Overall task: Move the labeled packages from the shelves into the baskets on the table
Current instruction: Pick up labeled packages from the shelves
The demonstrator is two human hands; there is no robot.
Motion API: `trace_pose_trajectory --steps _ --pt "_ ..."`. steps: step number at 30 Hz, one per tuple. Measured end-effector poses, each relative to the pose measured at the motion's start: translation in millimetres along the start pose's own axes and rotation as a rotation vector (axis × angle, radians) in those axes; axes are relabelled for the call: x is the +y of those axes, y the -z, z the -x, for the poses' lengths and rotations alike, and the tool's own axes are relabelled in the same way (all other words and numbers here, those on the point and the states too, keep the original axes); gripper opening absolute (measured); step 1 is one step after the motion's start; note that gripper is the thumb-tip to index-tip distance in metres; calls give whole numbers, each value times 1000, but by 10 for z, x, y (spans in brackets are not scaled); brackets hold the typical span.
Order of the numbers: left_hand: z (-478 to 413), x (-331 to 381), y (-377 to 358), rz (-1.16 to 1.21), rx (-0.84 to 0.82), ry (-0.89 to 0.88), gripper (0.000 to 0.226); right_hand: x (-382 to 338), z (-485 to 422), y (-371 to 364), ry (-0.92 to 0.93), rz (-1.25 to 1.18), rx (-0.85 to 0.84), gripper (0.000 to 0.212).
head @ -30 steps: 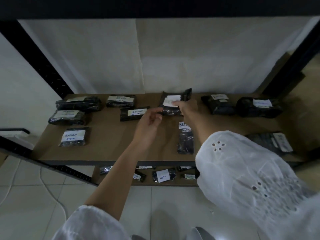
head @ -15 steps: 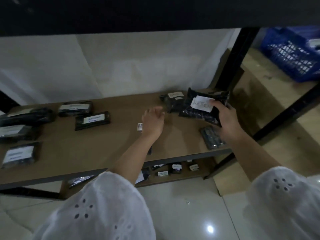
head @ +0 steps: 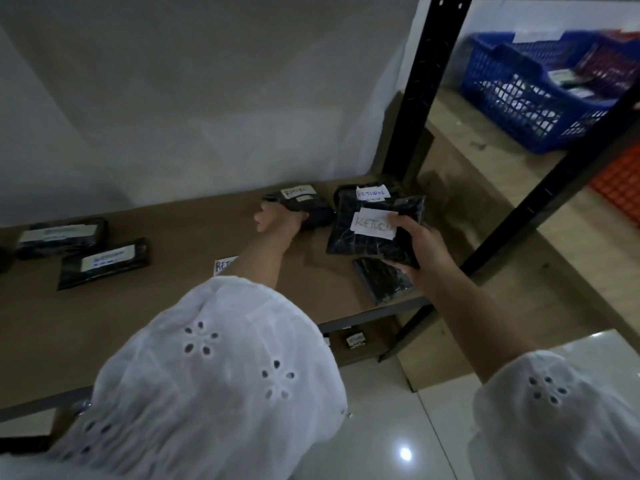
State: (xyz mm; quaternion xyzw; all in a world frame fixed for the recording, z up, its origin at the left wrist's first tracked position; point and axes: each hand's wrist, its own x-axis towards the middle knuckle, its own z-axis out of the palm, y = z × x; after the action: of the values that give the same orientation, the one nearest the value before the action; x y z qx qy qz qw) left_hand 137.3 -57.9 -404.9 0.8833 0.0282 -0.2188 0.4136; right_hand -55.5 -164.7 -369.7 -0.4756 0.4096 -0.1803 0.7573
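Firmly grips a RETURN-labelled package (head: 367,237) in the right hand (head: 426,251) just above the shelf (head: 173,296) at its right end, and curls the left hand (head: 277,221) round a second labelled package (head: 304,204) lying just left, farther back.

a stockroom: metal shelf (head: 194,244) of "return"-labelled packages (head: 104,263), blue basket (head: 519,95).

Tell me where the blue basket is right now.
Upper right of the head view: the blue basket sits on the table beyond the black shelf post.
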Motion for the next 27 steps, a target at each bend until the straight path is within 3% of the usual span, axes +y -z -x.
trace_pose_trajectory --steps 4,8,14,17,23,27 --pt "-28 -54 133 265 -135 -7 64 -12 46 -27 -35 -6 -6 33" --pt "183 -76 337 551 -272 164 13 -87 201 -53 -98 -51 0 38" --pt "792 -155 895 731 -341 248 15 -312 697 -160 -193 -114 -35 41" --pt "1271 -217 1219 775 -332 253 12 -424 1058 -185 -244 -148 -137 45" --pt "2377 -446 1719 704 -352 301 5 -570 1930 -141 -309 -218 -248 44" --pt "2998 -545 1878 745 -304 289 5 -584 2455 -8 -282 -278 -230 38"
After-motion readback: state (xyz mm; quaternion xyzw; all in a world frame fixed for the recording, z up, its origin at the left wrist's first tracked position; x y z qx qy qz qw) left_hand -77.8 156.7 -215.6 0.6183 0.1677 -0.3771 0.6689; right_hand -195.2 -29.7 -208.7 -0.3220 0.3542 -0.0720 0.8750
